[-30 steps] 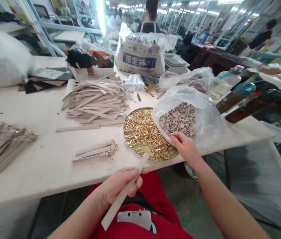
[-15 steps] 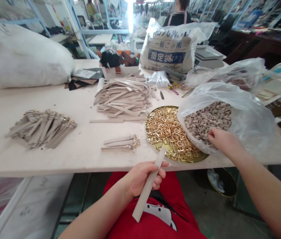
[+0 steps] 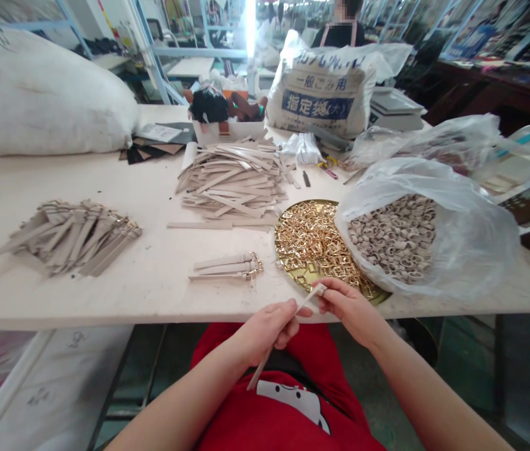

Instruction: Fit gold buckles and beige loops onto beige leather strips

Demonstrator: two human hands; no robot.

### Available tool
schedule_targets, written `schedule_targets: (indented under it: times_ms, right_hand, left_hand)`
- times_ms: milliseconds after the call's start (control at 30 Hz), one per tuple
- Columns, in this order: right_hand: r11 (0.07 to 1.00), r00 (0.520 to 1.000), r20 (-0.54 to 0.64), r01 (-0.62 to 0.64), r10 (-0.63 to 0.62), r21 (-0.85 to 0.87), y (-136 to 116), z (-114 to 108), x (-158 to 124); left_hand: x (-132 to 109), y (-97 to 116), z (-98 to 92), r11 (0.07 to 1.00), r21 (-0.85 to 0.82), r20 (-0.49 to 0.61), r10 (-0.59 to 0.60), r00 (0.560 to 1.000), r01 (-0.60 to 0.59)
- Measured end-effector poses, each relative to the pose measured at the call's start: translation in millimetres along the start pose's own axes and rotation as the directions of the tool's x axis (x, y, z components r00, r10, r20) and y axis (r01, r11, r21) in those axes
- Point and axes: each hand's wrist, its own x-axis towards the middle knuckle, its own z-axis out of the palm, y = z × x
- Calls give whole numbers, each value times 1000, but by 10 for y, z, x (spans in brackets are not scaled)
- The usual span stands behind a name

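Over my lap, my left hand [image 3: 269,327] closed around the middle of a strap [image 3: 258,371], fingers curled together, thumb on top. My right hand [image 3: 349,308] pinched the strap's upper tip between thumb and forefinger, just at the table [image 3: 152,294] edge. Beyond lay a tray [image 3: 306,280] of gold buckles [image 3: 312,241], touching a bag [image 3: 472,238] of loops [image 3: 394,235] on its right. Left of the tray lay a few buckled straps [image 3: 227,266]; farther off, a strap pile [image 3: 234,178], then a printed sack [image 3: 324,94]
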Motion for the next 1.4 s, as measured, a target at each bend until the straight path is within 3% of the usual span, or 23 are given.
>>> schedule_targets:
  times_ms: [133, 267, 367, 700, 867, 1067, 1233, 1400]
  right_hand:
    - [951, 993, 1, -110, 115, 289, 43, 100, 20]
    - [936, 995, -17, -91, 102, 340, 52, 119, -5]
    - [938, 997, -14, -72, 81, 340, 77, 132, -43]
    - [967, 999, -5, -45, 48, 250, 175, 78, -63]
    - [974, 999, 25, -25, 19, 227, 220, 64, -81]
    - [947, 998, -9, -51, 57, 318, 242, 74, -66]
    - [933, 996, 53, -91, 77, 348, 297, 60, -56]
    - [918, 991, 33, -134, 131, 373, 353, 72, -36]
  left_hand:
    - [28, -46, -68, 925, 353, -139, 199, 970, -140]
    - [40, -52, -93, 818, 558, -164, 273, 948, -139]
    - [41, -38, -90, 780, 615, -197, 292, 936, -114]
    - [49, -71, -95, 925, 376, -160, 124, 979, -56]
    - [67, -87, -85, 939, 342, -148, 80, 986, -25]
    - [80, -115, -86, 944, 331, -135, 52, 989, -4]
    - [64, -127, -77, 963, 268, -104, 38, 994, -9]
    - [84, -137, -45, 981, 194, -94, -2, 996, 20]
